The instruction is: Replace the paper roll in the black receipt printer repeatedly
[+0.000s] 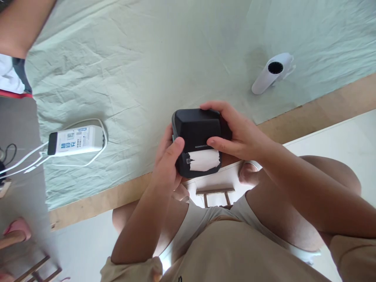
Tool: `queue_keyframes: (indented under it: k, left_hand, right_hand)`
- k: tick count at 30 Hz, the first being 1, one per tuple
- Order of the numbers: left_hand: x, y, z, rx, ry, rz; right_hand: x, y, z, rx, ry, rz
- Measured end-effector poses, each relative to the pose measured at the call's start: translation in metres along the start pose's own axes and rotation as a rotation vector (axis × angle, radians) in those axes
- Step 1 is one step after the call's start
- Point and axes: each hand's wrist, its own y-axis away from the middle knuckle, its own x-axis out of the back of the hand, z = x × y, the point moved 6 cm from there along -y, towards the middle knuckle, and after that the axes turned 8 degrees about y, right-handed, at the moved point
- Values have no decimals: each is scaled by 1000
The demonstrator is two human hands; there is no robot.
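Between my two hands is a black label printer with "NIIMBOT" lettering, held over the near edge of the table. A torn white piece of paper covers part of its lower face. My left hand grips the printer's left side, thumb on its front edge. My right hand wraps the right side, with the fingers at the top corner and the thumb near the lettering. The undersides of both hands' grips are hidden by the printer.
A white power strip with cables lies at the left on the pale green tablecloth. A white cylindrical device with a dark round end is at the right. Another person's arm reaches in at the upper left. Wooden stools are below.
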Motion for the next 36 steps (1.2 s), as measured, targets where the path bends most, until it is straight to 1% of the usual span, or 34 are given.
queue_keyframes:
  k: [4, 7, 11, 14, 17, 19, 22, 25, 27, 28, 30, 31, 33, 35, 36]
  left_hand:
    - [3, -2, -1, -52, 26, 57]
    - [5, -4, -4, -18, 59, 114]
    - [12, -6, -8, 33, 108, 233]
    - [13, -7, -8, 27, 113, 260]
    - [13, -7, -4, -24, 131, 261]
    - [13, -8, -3, -45, 160, 253]
    - [10, -9, -3, -29, 186, 206]
    - [11, -10, -5, -10, 159, 203]
    - [13, -9, -6, -8, 130, 218]
    - [14, -8, -6, -6, 115, 227]
    - [16, -6, -8, 12, 89, 251]
    - [17, -5, -8, 26, 76, 266]
    - [16, -4, -8, 55, 42, 288]
    - [12, -5, -7, 69, 24, 271]
    - [10, -6, -6, 74, 28, 243]
  right_hand:
    - [-1, 0, 0, 5, 38, 22]
    - [2, 0, -2, 37, 90, 104]
    - [7, 2, -4, 42, 125, 196]
    - [9, 4, -8, 47, 145, 184]
    - [11, 5, -9, 44, 180, 141]
    - [13, 5, -9, 47, 202, 158]
    - [18, 5, -17, 81, 252, 230]
    - [26, 6, -33, 130, 264, 369]
    - [35, 8, -40, 105, 219, 494]
    - [39, 8, -41, 67, 188, 539]
    - [44, 8, -40, 0, 138, 592]
    - [44, 7, -40, 1, 141, 598]
    - [42, 4, -43, 42, 234, 553]
    - [34, -1, -45, 89, 398, 440]
    - [29, -3, -45, 91, 478, 368]
